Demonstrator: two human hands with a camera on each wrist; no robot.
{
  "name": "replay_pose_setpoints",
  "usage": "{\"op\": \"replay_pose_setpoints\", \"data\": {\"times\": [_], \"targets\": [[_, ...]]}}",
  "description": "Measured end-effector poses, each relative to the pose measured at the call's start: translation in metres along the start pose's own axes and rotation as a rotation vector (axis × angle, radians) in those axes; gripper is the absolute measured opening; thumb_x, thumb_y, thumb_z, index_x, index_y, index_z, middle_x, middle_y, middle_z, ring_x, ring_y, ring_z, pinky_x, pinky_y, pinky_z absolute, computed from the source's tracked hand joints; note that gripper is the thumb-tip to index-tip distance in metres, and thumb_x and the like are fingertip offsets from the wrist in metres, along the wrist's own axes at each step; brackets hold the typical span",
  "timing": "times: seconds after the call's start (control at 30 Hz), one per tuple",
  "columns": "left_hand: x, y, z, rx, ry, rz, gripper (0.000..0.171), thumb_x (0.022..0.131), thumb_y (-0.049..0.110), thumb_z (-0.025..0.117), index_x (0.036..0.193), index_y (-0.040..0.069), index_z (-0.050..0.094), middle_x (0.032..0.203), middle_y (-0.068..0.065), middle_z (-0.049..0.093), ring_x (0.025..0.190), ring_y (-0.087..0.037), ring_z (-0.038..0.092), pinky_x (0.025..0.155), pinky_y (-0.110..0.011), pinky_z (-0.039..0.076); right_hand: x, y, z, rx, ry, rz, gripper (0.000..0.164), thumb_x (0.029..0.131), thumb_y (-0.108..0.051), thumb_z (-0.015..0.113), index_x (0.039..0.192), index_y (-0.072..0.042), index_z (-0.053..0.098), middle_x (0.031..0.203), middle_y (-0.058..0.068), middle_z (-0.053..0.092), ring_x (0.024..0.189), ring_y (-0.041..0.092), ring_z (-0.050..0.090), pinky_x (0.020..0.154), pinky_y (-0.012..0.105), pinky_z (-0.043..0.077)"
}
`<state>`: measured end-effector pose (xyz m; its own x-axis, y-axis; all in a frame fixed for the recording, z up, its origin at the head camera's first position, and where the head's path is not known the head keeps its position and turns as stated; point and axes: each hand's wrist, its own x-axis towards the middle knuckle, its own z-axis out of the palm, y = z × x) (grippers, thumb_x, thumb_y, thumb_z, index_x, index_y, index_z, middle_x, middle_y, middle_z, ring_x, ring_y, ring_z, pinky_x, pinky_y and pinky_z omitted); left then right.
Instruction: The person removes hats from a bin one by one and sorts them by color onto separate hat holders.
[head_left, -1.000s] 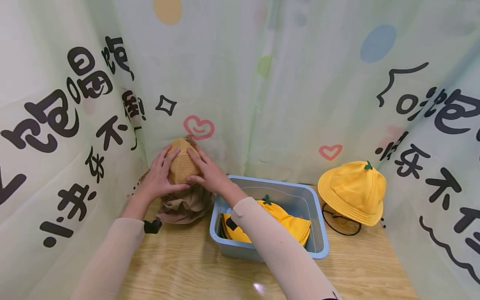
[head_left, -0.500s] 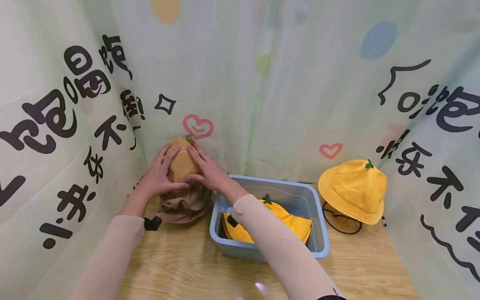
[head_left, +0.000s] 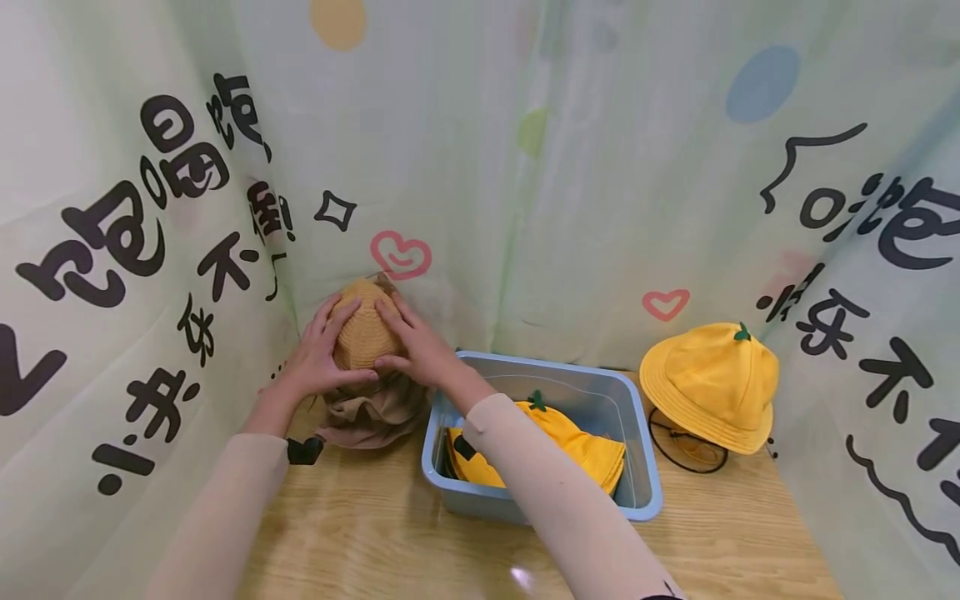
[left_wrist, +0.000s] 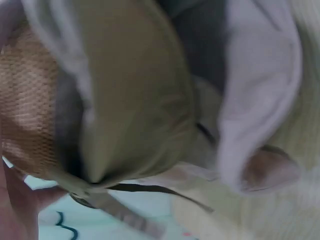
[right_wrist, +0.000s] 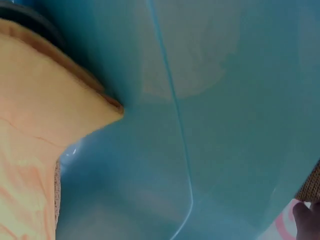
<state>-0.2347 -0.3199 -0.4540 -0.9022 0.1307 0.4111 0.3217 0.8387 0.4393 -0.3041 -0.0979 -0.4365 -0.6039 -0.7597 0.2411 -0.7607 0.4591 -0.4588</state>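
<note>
A tan woven hat (head_left: 365, 333) is held between both hands at the back left. My left hand (head_left: 311, 357) grips its left side, and my right hand (head_left: 422, 348) grips its right side, with the thumbs low at the front. Directly below it lie crumpled brownish fabric hats (head_left: 375, 415). In the left wrist view the woven surface (left_wrist: 27, 105) shows beside an olive cloth piece (left_wrist: 135, 95) with a dangling strap (left_wrist: 125, 215). How the hats overlap underneath is hidden.
A blue plastic bin (head_left: 551, 362) stands right of the hands, with folded yellow hats (head_left: 577, 437) inside, under the right forearm. Farther right, a yellow hat (head_left: 708, 383) with a green sprout sits beside a dark cord loop (head_left: 686, 467). Printed curtains (head_left: 480, 167) enclose the wooden tabletop (head_left: 390, 533).
</note>
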Motion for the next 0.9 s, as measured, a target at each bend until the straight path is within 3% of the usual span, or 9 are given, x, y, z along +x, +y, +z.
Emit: {"op": "replay_pose_setpoints", "data": {"times": [0.27,0.53,0.7,0.9], "targets": [[0.006,0.002,-0.004,0.022,-0.038,0.044,0.123,0.063,0.048,0.092,0.160,0.031,0.019,0.164,-0.020,0.013,0.144,-0.049,0.024,0.105,-0.070,0.034,-0.001,0.001,0.003,-0.007,-0.014,0.050,0.101,0.089,-0.045,0.070,0.162,-0.023,0.005,0.168,0.010,0.004,0.153,0.026,0.016,0.118,0.042,0.032],[0.010,-0.005,-0.002,-0.023,-0.053,0.010,0.123,0.060,0.045,0.095,0.159,0.033,0.021,0.162,-0.020,0.016,0.141,-0.047,0.029,0.103,-0.069,0.036,0.005,0.007,0.004,0.003,-0.055,0.050,0.096,0.092,-0.043,0.066,0.162,-0.026,0.002,0.169,0.008,0.000,0.153,0.025,0.019,0.116,0.042,0.034],[0.010,-0.005,-0.002,-0.058,-0.092,-0.044,0.121,0.062,0.049,0.093,0.159,0.037,0.020,0.162,-0.018,0.015,0.142,-0.043,0.029,0.104,-0.067,0.037,0.005,0.010,0.005,-0.003,-0.059,0.031,0.095,0.093,-0.043,0.065,0.162,-0.025,0.002,0.169,0.010,0.001,0.153,0.026,0.018,0.117,0.041,0.032],[0.018,0.002,-0.015,-0.045,-0.108,-0.031,0.122,0.062,0.045,0.093,0.159,0.029,0.021,0.159,-0.021,0.019,0.142,-0.045,0.027,0.106,-0.068,0.032,0.006,0.009,-0.001,0.027,-0.036,0.023,0.101,0.089,-0.043,0.073,0.162,-0.025,0.005,0.168,0.011,0.005,0.154,0.024,0.015,0.119,0.040,0.028]]}}
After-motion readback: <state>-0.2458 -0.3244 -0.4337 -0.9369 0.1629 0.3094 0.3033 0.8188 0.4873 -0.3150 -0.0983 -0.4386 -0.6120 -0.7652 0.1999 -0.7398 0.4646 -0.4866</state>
